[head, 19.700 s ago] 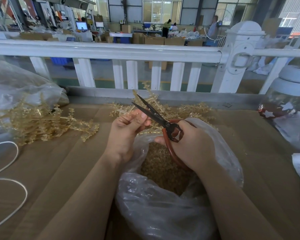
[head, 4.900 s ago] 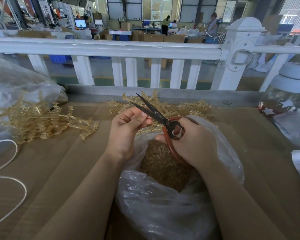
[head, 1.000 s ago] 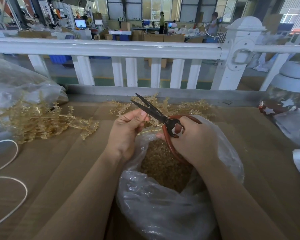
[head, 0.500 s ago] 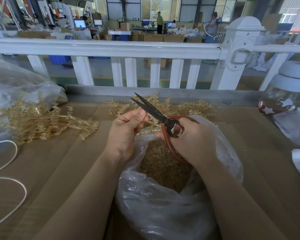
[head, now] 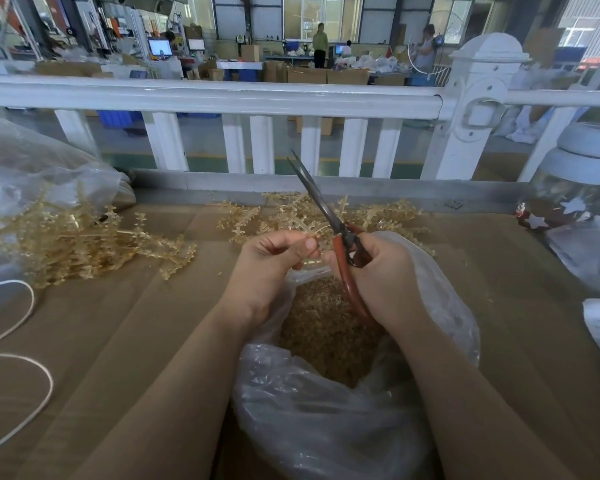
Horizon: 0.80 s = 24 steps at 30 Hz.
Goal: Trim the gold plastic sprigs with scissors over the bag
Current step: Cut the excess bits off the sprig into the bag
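The right hand (head: 378,271) covers most of the red handles of the scissors (head: 329,216), so only one handle loop shows below the palm, curving down toward the bag (head: 326,420). The left hand (head: 267,268) curls its fingers round a gold sprig (head: 303,225); the pinched stem is hidden behind the fingertips, and only its pale branches show just above them, hard to tell apart from the loose pile of sprigs (head: 378,216) lying beyond both hands. The bag's near wall is crumpled clear plastic, and through its mouth, below and between the hands, a mass of gold trimmings (head: 323,327) is visible.

The scissors' long axis runs from the right hand up and slightly left, away from the person, the tips pointing toward the white railing (head: 222,98). The blades lie together or nearly so; any gap between them cannot be made out. Half a second earlier the blades lay flatter, pointing left across the left hand's fingertips; now they stand steeper, and the two hands are closer together, almost touching above the bag's mouth.

Well to the left of the left hand another heap of sprigs (head: 77,247) spills from a second clear bag (head: 32,161) on the brown surface (head: 136,323), with a white cord (head: 32,393) looping nearer the person. To the right of the right hand a jar with white stars (head: 568,202) is cut off by the frame edge.
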### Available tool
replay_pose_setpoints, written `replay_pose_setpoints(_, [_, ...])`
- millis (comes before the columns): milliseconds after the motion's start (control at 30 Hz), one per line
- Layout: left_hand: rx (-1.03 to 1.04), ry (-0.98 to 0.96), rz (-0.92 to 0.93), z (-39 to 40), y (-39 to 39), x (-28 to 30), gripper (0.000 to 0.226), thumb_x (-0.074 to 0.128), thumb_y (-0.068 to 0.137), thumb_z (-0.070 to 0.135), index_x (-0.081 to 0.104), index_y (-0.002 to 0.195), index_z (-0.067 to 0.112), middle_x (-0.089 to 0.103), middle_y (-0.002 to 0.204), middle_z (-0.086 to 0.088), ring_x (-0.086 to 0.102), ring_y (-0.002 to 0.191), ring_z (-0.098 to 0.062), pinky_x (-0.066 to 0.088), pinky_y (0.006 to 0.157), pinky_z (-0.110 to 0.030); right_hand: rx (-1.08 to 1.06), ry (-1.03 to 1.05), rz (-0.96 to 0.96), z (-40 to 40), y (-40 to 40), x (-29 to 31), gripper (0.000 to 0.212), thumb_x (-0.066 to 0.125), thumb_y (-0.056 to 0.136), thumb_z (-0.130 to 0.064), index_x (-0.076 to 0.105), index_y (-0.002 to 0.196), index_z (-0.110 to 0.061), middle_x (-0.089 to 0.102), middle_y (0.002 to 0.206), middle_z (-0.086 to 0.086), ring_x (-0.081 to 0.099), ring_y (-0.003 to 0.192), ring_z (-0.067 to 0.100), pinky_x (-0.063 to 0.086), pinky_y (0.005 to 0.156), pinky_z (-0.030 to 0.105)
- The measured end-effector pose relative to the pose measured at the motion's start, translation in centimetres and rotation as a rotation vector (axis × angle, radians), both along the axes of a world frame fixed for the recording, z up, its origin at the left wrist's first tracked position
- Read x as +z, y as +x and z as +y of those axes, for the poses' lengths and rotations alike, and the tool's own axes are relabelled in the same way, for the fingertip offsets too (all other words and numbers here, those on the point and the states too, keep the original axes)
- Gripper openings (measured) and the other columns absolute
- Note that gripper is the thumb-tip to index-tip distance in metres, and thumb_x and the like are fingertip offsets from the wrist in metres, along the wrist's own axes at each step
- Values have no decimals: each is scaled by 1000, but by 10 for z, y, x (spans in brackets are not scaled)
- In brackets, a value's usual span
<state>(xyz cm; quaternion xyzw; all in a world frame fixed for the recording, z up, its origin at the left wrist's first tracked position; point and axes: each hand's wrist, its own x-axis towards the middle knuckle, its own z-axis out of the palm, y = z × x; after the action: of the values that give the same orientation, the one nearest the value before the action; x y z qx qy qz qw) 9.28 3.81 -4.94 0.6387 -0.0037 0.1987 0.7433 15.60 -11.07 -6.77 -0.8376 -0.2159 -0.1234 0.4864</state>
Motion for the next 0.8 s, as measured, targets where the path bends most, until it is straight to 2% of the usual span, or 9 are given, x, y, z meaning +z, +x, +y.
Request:
replay_pose_setpoints(100, [-23,-77,-10,0,-1,1,7,59,90,-3,63,94,-9,64,69,0,55,56,4,44,56,-7,21,19,-22,0,0,0,21,75,87,-42,59,72,-45,65,83,-32,63,80,-6,55,68,24])
replay_pose_setpoints(267, [22,-38,15,8,1,0,14,68,80,22,69,83,9,67,74,-1,52,60,-2,41,60,-15,44,-22,-49,-1,-1,2,23,74,88,-40,58,73,-46,64,81,-36,62,80,-10,51,65,18])
replay_pose_setpoints(333, [36,-12,23,9,1,-1,11,70,79,24,71,80,13,68,74,1,50,61,-3,39,62,-21,28,-37,-36,-1,-2,2,18,74,87,-41,61,76,-45,67,75,-25,65,75,-2,55,67,22])
replay_pose_setpoints(400, [49,-32,12,9,1,-2,10,71,79,24,71,80,14,68,74,2,51,62,-3,39,66,-23,-21,-64,-20,-1,-3,3,13,72,84,-51,67,85,-39,68,74,-18,65,72,3,58,71,30])
replay_pose_setpoints(433, [54,-57,-1,10,1,-2,9,71,79,22,70,81,14,67,73,3,52,63,-4,40,68,-24,-37,-82,-31,-1,-3,2,27,68,80,-61,69,89,-35,68,76,-18,64,73,2,58,70,30])
replay_pose_setpoints(500, [60,-97,-33,11,1,-2,7,70,81,19,68,83,12,63,71,6,50,64,-5,40,71,-25,-51,-144,-82,-3,-3,2,54,55,71,-81,69,93,-33,65,77,-22,61,72,-1,53,64,22])
replay_pose_setpoints(567, [55,-112,-80,12,0,-1,5,67,81,16,63,80,12,57,66,8,44,62,-7,38,68,-25,-57,-239,-159,-4,-5,4,59,49,68,-88,61,92,-36,56,74,-28,53,69,-7,40,61,11])
replay_pose_setpoints(633, [56,-128,-116,11,-1,0,6,64,82,12,60,77,13,51,63,6,37,61,-10,35,65,-25,-56,-311,-200,-5,-7,6,62,44,68,-90,57,96,-37,49,73,-28,46,66,-7,33,60,8])
replay_pose_setpoints(800, [65,-83,-129,12,0,-2,19,52,93,-2,58,79,10,42,67,-2,32,62,-12,31,64,-27,-73,-360,-239,-5,-8,7,85,22,60,-102,56,97,-34,55,79,-20,50,69,0,41,60,15])
